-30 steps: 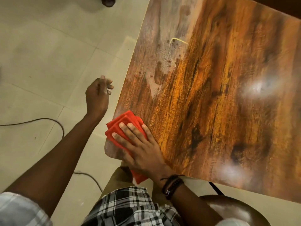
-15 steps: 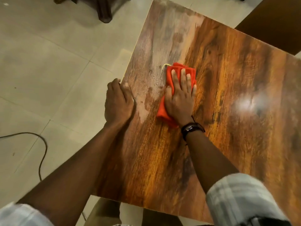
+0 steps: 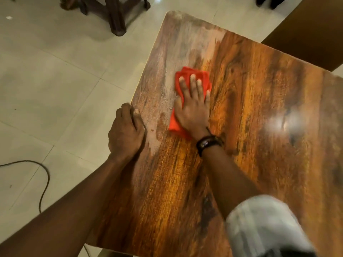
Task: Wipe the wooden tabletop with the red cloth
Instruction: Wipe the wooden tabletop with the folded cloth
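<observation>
The wooden tabletop (image 3: 259, 145) fills the right of the view, glossy orange-brown, with a pale dull patch along its left and far side. A folded red cloth (image 3: 185, 75) lies flat on the top near the edge of that patch. My right hand (image 3: 193, 108) presses down on the cloth with fingers spread and a dark band at the wrist. My left hand (image 3: 126, 132) rests on the table's left edge with fingers curled over it, a hand's width left of the cloth.
Pale floor tiles lie left of the table. A dark cable (image 3: 43, 182) snakes over them at lower left. Dark wooden furniture legs (image 3: 115, 19) stand at the far side, and a brown panel (image 3: 306, 34) sits beyond the table's far right corner.
My right hand slid the cloth from the near left corner up to the table's far-left area. My left hand came from the air onto the table's left edge.
</observation>
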`<state>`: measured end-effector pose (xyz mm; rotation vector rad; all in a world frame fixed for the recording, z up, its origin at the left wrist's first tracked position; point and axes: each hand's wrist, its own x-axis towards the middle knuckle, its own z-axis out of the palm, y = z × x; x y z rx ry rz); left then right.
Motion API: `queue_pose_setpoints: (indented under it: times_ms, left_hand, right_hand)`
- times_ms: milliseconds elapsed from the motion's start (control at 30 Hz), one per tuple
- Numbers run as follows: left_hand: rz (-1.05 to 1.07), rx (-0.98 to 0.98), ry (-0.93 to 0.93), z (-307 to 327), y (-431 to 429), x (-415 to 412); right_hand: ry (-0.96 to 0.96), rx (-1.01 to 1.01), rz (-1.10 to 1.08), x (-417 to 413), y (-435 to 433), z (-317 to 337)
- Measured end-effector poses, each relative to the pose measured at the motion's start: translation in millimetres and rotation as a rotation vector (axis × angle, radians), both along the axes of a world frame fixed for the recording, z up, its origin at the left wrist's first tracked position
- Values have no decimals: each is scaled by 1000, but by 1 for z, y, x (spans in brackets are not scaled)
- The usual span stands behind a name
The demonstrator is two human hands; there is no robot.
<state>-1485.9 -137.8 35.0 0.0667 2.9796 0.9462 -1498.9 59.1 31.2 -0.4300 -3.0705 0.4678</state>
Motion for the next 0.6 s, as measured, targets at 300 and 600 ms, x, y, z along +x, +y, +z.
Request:
queue_pose_setpoints:
  times_ms: [300, 600]
  left_hand:
    - [-51, 111, -191, 4, 32, -92]
    - [-11, 91, -147, -10, 39, -94]
  right_hand:
    - [16, -5, -116, 22, 56, -1]
    - [-123, -24, -281, -172, 150, 8]
